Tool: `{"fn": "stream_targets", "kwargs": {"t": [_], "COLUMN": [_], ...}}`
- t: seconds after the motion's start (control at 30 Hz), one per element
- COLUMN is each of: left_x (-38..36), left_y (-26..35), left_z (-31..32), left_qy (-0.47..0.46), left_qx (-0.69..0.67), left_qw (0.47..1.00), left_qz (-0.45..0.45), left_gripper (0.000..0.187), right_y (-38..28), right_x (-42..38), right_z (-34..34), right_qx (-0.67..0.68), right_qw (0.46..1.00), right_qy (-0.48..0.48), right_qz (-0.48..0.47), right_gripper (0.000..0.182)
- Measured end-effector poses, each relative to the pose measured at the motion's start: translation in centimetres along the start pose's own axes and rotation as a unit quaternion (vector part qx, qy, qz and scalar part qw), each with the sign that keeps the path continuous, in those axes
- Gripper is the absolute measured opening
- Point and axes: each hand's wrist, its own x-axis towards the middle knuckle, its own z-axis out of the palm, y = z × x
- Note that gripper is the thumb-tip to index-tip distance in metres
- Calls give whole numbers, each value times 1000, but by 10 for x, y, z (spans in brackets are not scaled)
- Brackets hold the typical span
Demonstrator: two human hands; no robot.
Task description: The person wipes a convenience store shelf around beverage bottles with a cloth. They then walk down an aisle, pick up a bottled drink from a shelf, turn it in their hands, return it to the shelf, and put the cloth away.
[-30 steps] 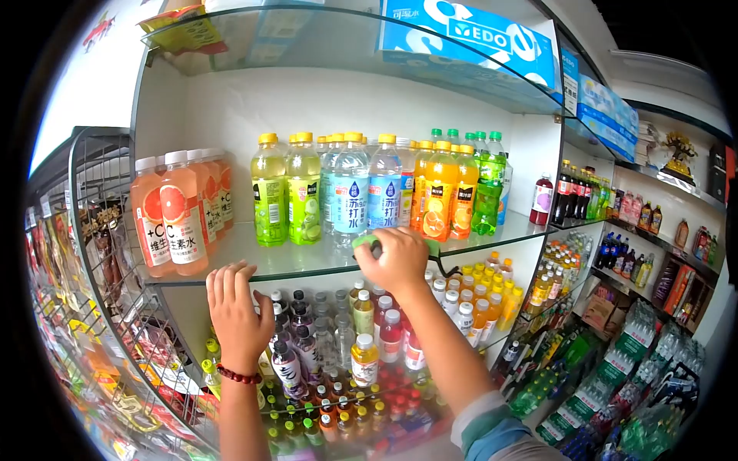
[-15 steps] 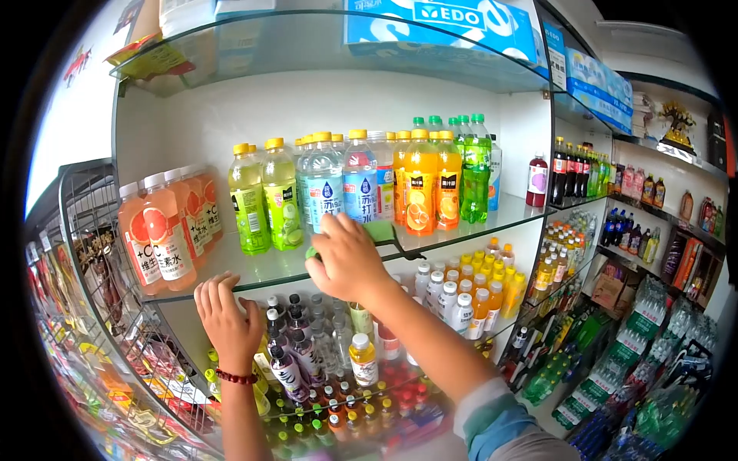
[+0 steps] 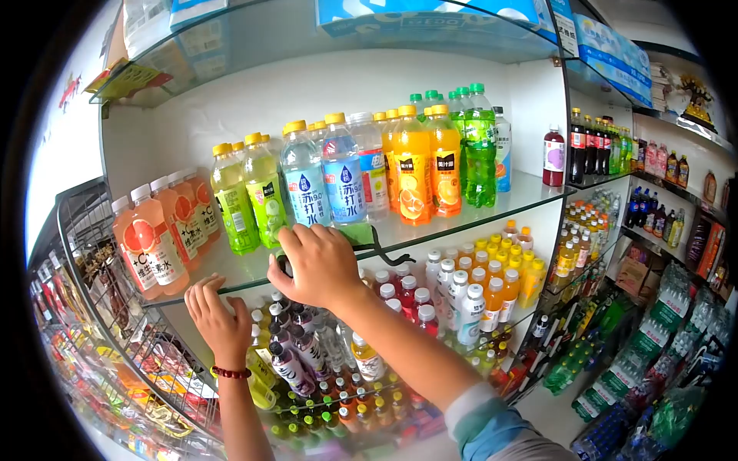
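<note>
1 red-bead bracelet (image 3: 231,373): on L wrist; L hand (image 3: 211,311) open, fingers loosely bent at front edge of glass shelf (image 3: 511,201); nothing seen in it.
R hand (image 3: 319,265): closed on green cloth-like item (image 3: 357,234); full grip hidden by fingers.
Green item: at front of shelf, below soda-water btls (image 3: 344,173); dark cord (image 3: 392,257) trails R, past edge.
Lower btls (image 3: 470,315): packed upright below.
Shelf btls: L to R, pink (image 3: 157,242), green-label (image 3: 264,192), soda-water, orange (image 3: 413,165), green soda (image 3: 480,150).
Risk: R hand is v. close to green-label & soda-water btls; knuckle or item could knock one, poss. toppling neighbours. Loose cord may snag a btl, e.g. below. Hard press on glass edge could slip or tilt pane; fixing n/v.
Side shelf, far R: dark-drink btls (image 3: 590,146), upright.
</note>
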Motion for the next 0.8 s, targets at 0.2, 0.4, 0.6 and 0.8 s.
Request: {"fn": "stream_targets", "kwargs": {"t": [0.2, 0.4, 0.6, 0.8], "left_x": [1, 0, 1, 4], "left_y": [0, 2, 7, 9], "left_z": [6, 8, 2, -9], "left_qy": [6, 17, 9, -20], "left_qx": [0, 20, 22, -14], "left_qw": [1000, 1000, 1000, 1000], "left_qz": [7, 9, 9, 0], "left_gripper": [31, 30, 31, 35], "right_y": [7, 16, 29, 50], "right_x": [-1, 2, 1, -6], "right_z": [-1, -7, -25, -45], "right_qx": [42, 81, 95, 111], "right_qw": [999, 995, 991, 992], "right_qy": [-1, -52, -80, -47], "right_qz": [22, 36, 45, 23], "right_gripper": [24, 24, 26, 23]}}
